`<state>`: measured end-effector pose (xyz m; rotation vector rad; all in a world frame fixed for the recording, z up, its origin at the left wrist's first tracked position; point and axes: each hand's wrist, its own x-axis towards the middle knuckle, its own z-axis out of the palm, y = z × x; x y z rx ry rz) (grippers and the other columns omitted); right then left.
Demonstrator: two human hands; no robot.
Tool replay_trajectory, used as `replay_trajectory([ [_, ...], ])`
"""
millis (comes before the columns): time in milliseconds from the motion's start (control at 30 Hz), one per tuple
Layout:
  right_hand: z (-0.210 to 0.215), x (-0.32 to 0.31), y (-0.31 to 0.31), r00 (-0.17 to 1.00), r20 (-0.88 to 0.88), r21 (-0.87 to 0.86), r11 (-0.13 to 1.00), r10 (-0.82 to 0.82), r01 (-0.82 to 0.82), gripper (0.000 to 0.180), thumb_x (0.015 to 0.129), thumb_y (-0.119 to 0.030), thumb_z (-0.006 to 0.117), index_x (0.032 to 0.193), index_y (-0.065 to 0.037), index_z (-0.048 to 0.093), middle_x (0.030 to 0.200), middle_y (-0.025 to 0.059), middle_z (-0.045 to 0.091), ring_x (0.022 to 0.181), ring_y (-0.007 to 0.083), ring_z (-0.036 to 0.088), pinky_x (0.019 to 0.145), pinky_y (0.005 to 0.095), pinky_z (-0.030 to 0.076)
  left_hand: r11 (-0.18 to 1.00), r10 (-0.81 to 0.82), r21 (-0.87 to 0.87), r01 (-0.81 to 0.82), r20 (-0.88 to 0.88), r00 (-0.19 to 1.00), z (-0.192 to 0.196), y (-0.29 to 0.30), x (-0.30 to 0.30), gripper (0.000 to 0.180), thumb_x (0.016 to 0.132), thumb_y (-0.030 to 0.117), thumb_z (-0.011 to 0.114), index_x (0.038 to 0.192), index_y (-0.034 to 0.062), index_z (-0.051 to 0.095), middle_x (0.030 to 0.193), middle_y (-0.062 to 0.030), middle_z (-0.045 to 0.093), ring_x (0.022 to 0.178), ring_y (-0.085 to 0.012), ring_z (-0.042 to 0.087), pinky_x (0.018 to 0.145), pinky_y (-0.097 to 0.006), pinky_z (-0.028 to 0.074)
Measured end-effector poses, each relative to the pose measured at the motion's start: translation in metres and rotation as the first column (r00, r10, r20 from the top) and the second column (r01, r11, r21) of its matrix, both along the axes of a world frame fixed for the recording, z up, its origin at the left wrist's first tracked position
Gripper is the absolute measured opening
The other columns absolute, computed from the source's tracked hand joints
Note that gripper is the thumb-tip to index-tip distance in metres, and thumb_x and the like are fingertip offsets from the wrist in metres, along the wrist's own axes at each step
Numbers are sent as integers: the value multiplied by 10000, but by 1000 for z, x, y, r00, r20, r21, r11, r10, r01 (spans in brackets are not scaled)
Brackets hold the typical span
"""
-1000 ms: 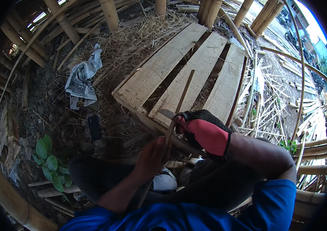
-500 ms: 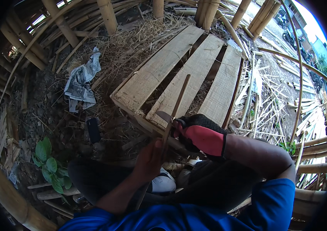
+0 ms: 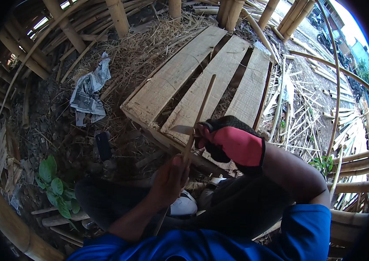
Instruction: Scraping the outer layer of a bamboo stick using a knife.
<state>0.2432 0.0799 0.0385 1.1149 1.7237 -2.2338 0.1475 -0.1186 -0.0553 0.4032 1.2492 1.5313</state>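
Note:
A long, thin bamboo strip (image 3: 204,101) slants up from my lap, its far end over the wooden slats. My bare left hand (image 3: 168,180) is closed around its lower part. My right hand (image 3: 234,143), in a black and pink-red glove, grips a knife just above the left hand. The knife's blade (image 3: 182,129) juts out to the left, crossing the strip or lying against it. The gloved fingers hide the knife's handle, and some of them touch the strip.
A low wooden-slat platform (image 3: 173,85) stands right in front of me. Crumpled newspaper (image 3: 89,93), a dark phone-like object (image 3: 103,146) and a leafy plant (image 3: 55,187) are on the left. Bamboo posts (image 3: 118,17) rise behind; split bamboo pieces (image 3: 299,108) litter the right side.
My gloved right hand has moved slightly up and right, with the knife blade turned more level. The left hand still holds the strip in nearly the same place.

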Motion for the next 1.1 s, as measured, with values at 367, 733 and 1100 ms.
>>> replay_trajectory([
  [367, 32, -23, -7, 773, 526, 773, 180, 355, -608, 414, 970, -453, 602, 885, -64, 712, 878, 191, 709, 879, 378, 705, 767, 418, 561, 1000, -15, 25, 19, -154, 988, -21, 9, -18, 497, 1073, 551, 374, 1039, 90, 557, 697, 40, 504, 506, -33, 419, 469, -222, 343],
  [733, -10, -4, 1, 909, 241, 965, -188, 340, -185, 181, 904, -288, 654, 926, -110, 683, 833, 87, 671, 727, 284, 695, 612, 403, 540, 994, -95, -68, 89, -99, 990, 12, 18, -14, 408, 1105, 446, 353, 925, 110, 499, 664, 55, 420, 523, -37, 396, 469, -234, 347],
  [1100, -46, -18, -10, 960, 201, 896, -433, 196, -99, 138, 879, -163, 636, 830, -69, 547, 653, 97, 561, 599, 296, 621, 534, 415, 479, 987, -116, -141, 71, -341, 933, -5, 29, -27, 419, 1082, 498, 399, 1002, 123, 569, 709, 55, 480, 588, -60, 476, 502, -267, 407],
])
